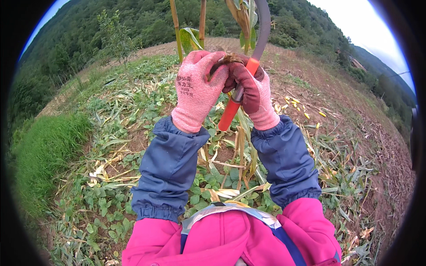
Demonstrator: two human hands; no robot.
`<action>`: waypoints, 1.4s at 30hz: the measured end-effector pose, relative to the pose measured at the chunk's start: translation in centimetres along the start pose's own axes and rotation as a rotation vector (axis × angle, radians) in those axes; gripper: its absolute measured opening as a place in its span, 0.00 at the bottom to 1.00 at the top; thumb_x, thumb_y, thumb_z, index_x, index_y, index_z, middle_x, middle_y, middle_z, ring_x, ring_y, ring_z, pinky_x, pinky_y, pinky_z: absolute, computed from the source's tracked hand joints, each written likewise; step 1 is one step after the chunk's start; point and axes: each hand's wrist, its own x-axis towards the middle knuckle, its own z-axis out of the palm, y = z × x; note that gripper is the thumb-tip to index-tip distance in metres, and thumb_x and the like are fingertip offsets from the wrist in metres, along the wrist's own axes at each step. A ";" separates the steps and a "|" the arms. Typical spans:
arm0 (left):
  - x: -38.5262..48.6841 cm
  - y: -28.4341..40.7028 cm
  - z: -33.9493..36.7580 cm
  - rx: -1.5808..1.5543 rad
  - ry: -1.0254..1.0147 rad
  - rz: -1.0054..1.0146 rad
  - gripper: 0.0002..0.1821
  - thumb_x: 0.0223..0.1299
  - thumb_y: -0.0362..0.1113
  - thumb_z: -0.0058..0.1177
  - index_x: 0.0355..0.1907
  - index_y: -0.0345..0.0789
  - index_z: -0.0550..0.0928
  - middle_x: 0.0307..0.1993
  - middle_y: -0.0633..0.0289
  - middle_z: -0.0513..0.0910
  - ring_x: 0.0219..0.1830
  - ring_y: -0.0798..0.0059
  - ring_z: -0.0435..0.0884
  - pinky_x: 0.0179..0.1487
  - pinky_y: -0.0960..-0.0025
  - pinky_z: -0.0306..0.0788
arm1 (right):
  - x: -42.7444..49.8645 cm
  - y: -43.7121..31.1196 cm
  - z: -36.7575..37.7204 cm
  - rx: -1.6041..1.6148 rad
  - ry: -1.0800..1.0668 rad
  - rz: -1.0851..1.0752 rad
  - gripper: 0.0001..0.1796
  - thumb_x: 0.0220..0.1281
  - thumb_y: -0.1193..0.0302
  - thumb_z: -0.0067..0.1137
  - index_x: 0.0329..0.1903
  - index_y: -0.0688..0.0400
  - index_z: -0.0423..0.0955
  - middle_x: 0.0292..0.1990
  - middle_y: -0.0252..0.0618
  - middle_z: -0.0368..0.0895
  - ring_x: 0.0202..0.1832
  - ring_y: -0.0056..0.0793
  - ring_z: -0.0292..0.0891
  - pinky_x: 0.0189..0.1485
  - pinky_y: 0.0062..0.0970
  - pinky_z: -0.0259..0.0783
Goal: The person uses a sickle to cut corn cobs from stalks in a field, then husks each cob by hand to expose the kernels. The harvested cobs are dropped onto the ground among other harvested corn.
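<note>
My left hand (pixel 199 88), in a pink knit glove with a dark coated palm and fingers, pinches at the tip of what looks like a corn ear with brown dried silk (pixel 233 59). My right hand (pixel 254 89), gloved alike, grips a sickle (pixel 229 114) and also bears against the ear from the right. The sickle has a red-orange handle that slants down to the left, and its curved grey blade (pixel 264 26) rises past the top of the view. Most of the ear is hidden behind my fingers.
Upright corn stalks (pixel 202 23) stand just beyond my hands. Several husked yellow corn ears (pixel 294 103) lie on bare soil to the right. Cut stalks and dry leaves (pixel 113 166) litter low green plants. Tall grass (pixel 50 156) grows at left; a young tree (pixel 116 36) stands farther off.
</note>
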 end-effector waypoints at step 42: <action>-5.0 -12.3 3.1 -1.616 0.594 -1.217 0.11 0.66 0.38 0.49 0.45 0.33 0.77 0.52 0.50 0.78 0.56 0.52 0.75 0.59 0.42 0.69 | 3.2 6.2 -11.1 -0.240 0.704 -0.059 0.12 0.59 0.71 0.64 0.42 0.63 0.74 0.31 0.37 0.81 0.24 0.23 0.77 0.23 0.21 0.77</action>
